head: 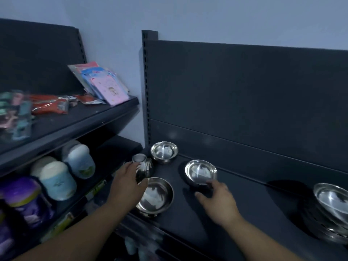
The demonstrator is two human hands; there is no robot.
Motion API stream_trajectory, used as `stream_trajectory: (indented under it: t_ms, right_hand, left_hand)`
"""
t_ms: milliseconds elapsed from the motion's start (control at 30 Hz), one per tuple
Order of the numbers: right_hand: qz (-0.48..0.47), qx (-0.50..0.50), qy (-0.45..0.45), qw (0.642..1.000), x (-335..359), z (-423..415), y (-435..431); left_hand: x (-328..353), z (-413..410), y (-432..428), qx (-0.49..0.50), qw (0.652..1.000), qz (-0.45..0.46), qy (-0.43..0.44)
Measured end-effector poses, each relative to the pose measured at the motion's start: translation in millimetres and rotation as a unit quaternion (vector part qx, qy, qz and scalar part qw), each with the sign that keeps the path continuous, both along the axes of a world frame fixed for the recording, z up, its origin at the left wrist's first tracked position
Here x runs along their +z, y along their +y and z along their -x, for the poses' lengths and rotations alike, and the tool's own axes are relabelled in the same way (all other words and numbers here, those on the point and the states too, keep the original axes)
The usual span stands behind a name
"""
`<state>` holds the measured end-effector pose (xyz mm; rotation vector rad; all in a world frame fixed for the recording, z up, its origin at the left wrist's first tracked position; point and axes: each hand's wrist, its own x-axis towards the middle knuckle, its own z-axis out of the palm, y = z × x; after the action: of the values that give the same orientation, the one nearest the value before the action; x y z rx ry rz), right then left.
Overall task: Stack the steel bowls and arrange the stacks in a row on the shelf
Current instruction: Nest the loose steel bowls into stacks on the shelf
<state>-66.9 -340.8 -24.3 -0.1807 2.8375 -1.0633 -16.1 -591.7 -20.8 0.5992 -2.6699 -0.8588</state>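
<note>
Steel bowls lie on a dark shelf (235,213). A small bowl (164,151) stands at the back left corner. A larger bowl (157,196) sits near the front edge. My left hand (128,182) is shut on a small overturned, ribbed steel bowl (142,166) just above the larger one. A tilted bowl (200,172) is lifted at its near rim by my right hand (216,198), fingers curled under it. At the far right stands a stack of large bowls (331,210), partly cut off by the frame.
The shelf's dark back panel (244,100) rises behind the bowls. To the left, another rack holds packets and cards (105,85) on top and several plastic jars (56,178) below. Bare shelf lies between the tilted bowl and the right stack.
</note>
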Motion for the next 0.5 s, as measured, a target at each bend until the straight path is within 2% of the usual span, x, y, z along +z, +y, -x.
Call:
stream_trajectory:
  t_ms: [133,267,400,500]
  right_hand:
    - [0.022,-0.062,0.031,0.997,-1.6,2.8,-34.8]
    - [0.035,-0.087,0.033,0.995,-8.0,0.0,-56.8]
    - [0.034,-0.117,0.040,0.992,-5.5,0.8,-60.8]
    - [0.044,-0.160,0.016,0.986,-1.0,6.1,-54.3]
  left_hand:
    - [-12.9,7.5,-40.8,-0.004,0.998,-0.043,-0.036]
    - [-17.3,17.2,-60.6,-0.022,0.997,-0.069,-0.034]
    - [-14.5,20.7,-59.0,-0.059,0.996,-0.074,-0.007]
    - [-20.0,18.0,-49.9,-0.103,0.991,-0.076,-0.041]
